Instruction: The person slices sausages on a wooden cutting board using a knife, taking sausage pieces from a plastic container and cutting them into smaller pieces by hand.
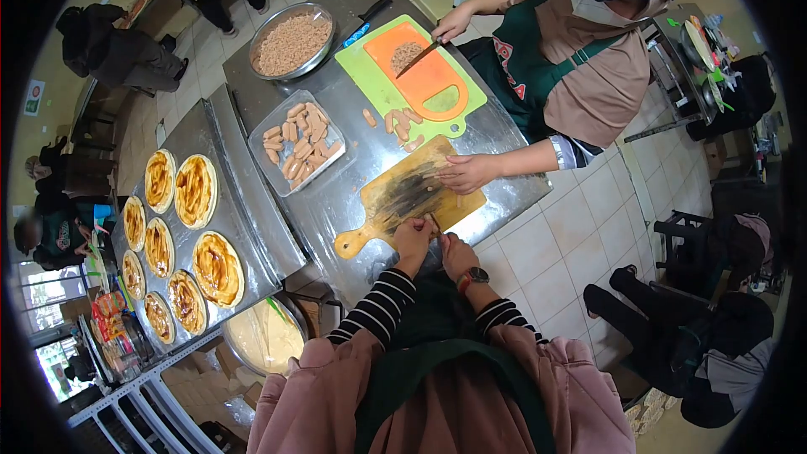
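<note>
My left hand (413, 240), right hand (459, 256) curled close | grips: can't tell | scorched brown wooden paddle-shaped board (388, 192) there presumably for support

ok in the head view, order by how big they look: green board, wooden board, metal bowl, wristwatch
1. Green board and wooden board: too alike to rank, and the wooden one seems nearer the camera
2. Metal bowl
3. Wristwatch

Matt wooden chopping board (410, 191), glossy metal table (325, 224), clear smooth plastic tub (334, 153), shiny metal bowl (314, 68), matt cloth apron (441, 355)
</note>
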